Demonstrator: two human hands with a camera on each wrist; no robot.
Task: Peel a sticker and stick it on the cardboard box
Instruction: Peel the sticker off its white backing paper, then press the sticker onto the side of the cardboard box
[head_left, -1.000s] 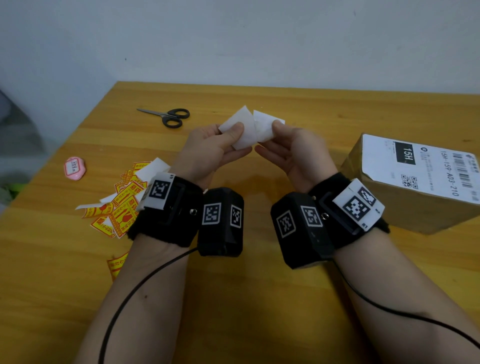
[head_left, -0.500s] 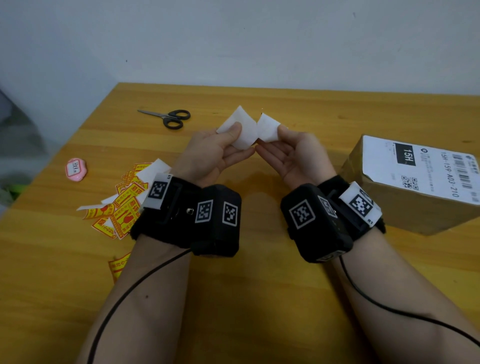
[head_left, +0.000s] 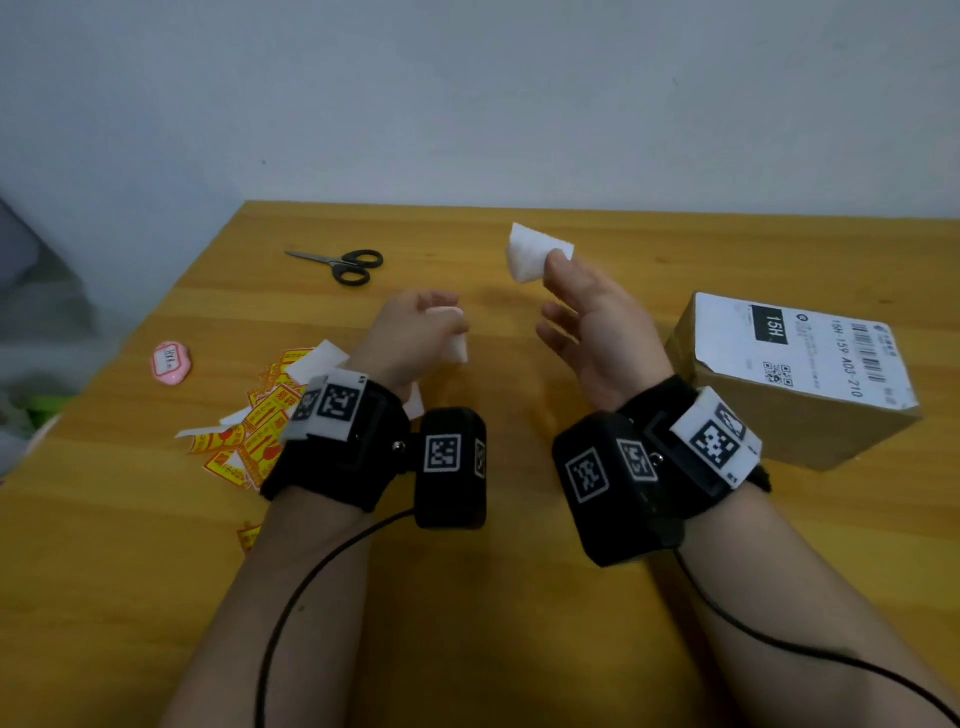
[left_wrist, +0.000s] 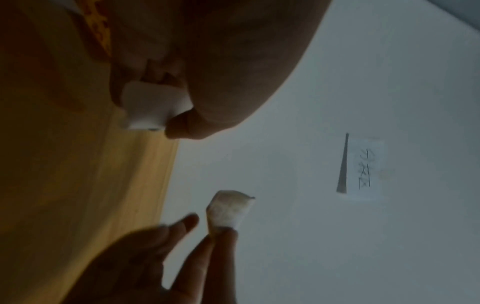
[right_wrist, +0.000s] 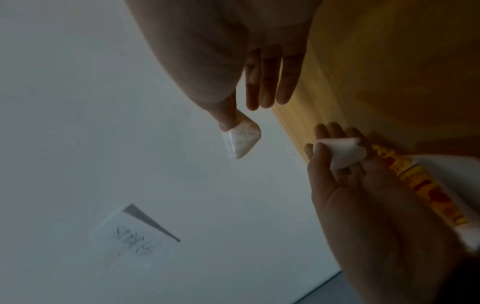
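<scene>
Head overhead; wrist views upward, sharing hands (head_left: 597, 322).

Cardboard box (head_left: 795, 415): white shipping label (head_left: 802, 345) on top face, black block reading "15H", beside it code "15H-159-A03-210", barcode, small QR code. Wrist bands: square black-white fiducial markers (head_left: 714, 441). Yellow-red stickers (head_left: 260, 436) on counter: print illegible. Paper on wall (left_wrist: 363, 168): handwriting unreadable.

The yellow wooden surface (head_left: 519, 597) carries black-handled scissors (head_left: 343, 264), a brown cardboard box (head_left: 800, 379), scattered yellow-red stickers (head_left: 254, 431) and a small pink oval object (head_left: 170, 362).
</scene>
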